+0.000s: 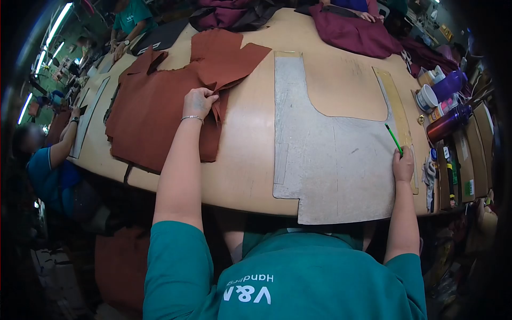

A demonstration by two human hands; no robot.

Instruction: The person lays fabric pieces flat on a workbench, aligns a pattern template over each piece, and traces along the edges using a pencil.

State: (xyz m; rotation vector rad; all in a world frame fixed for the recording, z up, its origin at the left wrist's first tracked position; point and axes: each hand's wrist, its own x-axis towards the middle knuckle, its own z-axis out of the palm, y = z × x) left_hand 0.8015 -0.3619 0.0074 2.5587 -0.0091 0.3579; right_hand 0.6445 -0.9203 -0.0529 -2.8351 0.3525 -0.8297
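My left hand (pixel 199 103) is closed, pinching the edge of a rust-brown fabric piece (pixel 160 112) that lies in a layered pile on the table. One corner of the cloth lifts beside my fingers. In my right hand (pixel 404 164) is a green pencil (pixel 393 138), held with its tip pointing up and away from me. That hand rests at the right edge of a large grey pattern template (pixel 336 154) with a deep curved cutout at the top. A yellowish strip, perhaps a ruler (pixel 397 106), lies along the template's right side.
Maroon fabric (pixel 352 32) lies at the far side near another person's hand (pixel 366 14). At the right edge stand a purple bottle (pixel 450 122), a white tub (pixel 426 98) and cardboard boxes (pixel 469 160). Other people work at the left, beside a long pale strip (pixel 89 117).
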